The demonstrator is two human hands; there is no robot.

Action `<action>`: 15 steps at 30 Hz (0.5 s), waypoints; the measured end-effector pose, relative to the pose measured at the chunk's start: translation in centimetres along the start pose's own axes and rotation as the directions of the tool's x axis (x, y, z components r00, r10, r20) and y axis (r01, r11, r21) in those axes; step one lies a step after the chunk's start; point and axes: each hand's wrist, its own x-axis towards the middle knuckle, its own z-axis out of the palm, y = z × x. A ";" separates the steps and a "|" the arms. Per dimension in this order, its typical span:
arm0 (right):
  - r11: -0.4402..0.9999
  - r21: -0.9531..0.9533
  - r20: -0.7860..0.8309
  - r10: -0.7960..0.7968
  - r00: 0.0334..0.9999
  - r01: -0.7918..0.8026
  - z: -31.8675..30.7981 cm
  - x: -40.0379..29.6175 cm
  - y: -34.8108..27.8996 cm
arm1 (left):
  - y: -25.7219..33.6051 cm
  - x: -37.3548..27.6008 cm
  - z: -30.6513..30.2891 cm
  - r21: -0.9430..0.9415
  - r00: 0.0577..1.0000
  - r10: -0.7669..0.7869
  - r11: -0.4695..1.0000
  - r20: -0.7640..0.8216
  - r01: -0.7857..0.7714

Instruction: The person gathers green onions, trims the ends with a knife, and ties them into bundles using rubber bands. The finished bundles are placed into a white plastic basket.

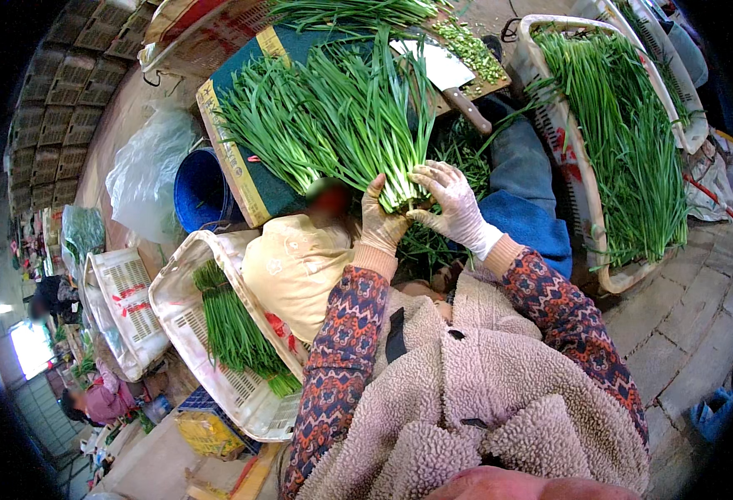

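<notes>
My left hand (384, 217), in a thin pale glove, grips the left side of the cut ends of a bunch of garlic chives (376, 119). From the other side my right hand (453, 203), gloved alike, holds the same white ends between thumb and fingers. The leaves fan out away from me over a green-topped work surface (273, 203) with yellow tape at its edge. Another pile of chives (273, 128) lies just left of the bunch and partly meets it. A cleaver (438, 69) rests beyond my right hand, its wooden handle towards me.
Chopped stem ends (466, 47) litter a wooden board behind the cleaver. On the right stands a plastic crate (597, 250) full of chives. Left are a blue bucket (201, 194), a clear plastic bag (151, 172) and a white crate (176, 294) holding a tied bunch. Other people work far left.
</notes>
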 end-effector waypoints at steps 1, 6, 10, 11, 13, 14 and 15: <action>1.000 -0.004 0.002 0.004 1.000 -0.004 0.1 -0.1 0.0 | 0.0 0.0 -0.2 0.013 1.000 0.004 1.000 -0.007 -0.004; 0.998 -0.055 -0.018 0.011 1.000 -0.012 0.6 -0.3 0.3 | -0.6 0.2 0.1 -0.023 0.999 0.008 1.000 -0.036 -0.009; 0.996 -0.079 0.075 0.035 0.997 -0.029 0.7 0.0 -0.1 | -0.6 0.9 -1.0 0.165 0.988 0.099 0.983 -0.120 -0.078; 0.996 -0.018 0.065 0.085 0.994 -0.084 0.0 -0.3 -0.6 | -0.7 0.8 -1.2 0.231 0.987 0.092 0.971 -0.132 -0.060; 0.979 0.108 0.051 0.169 0.984 -0.173 -2.1 0.0 -2.5 | -0.3 0.8 -1.2 0.243 0.980 0.051 0.970 -0.193 -0.002; 0.929 0.303 0.006 0.219 0.976 -0.211 -2.4 -0.1 -2.4 | 0.0 0.9 -1.7 0.319 0.981 0.036 0.947 -0.188 0.026; 0.896 0.290 0.054 0.335 0.941 -0.336 -2.5 -0.1 -2.3 | -0.1 0.9 -1.5 0.391 0.982 0.013 0.918 -0.191 0.064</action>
